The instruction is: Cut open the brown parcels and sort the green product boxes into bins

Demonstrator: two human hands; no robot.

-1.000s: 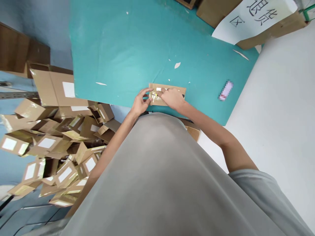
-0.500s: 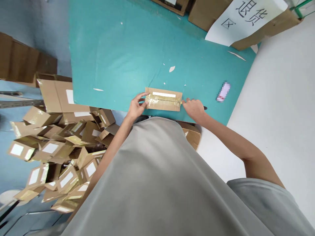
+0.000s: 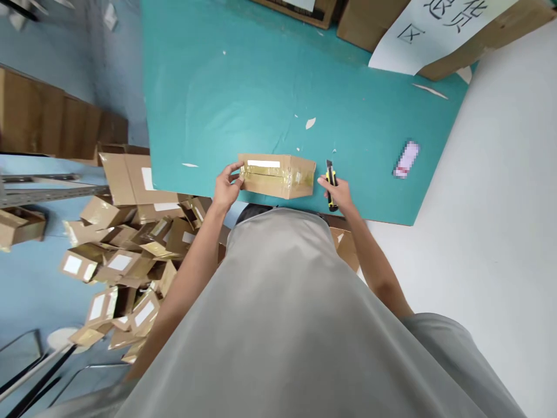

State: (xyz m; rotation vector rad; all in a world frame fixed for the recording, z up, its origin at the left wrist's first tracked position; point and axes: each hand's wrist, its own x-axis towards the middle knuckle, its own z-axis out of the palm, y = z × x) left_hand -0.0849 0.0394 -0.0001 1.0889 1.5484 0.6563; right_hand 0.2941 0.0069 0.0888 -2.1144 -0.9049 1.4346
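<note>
A taped cardboard box [image 3: 266,186] is near the front edge of the green table [image 3: 243,104], its right end tipped into view. It has a white label strip and shiny tape with a dark line along the top seam. My left hand [image 3: 228,187] grips the box's left end between thumb and fingers. Just right of the box, my right hand [image 3: 338,191] holds a yellow and black utility knife [image 3: 331,181], apart from the cardboard. The knife points away from my body.
Scraps of white paper [image 3: 310,123] dot the table. A pixelated pinkish item [image 3: 406,159] lies to the right. At the back are cartons [image 3: 369,23] and a sheet with handwriting [image 3: 418,43]. Opened boxes [image 3: 124,261] pile on the floor at left. A white wall [image 3: 491,191] borders the right.
My right hand has drawn back from the box's right end, with the utility knife now pointing away from me. The box has shifted left and tilted, showing its right end.
</note>
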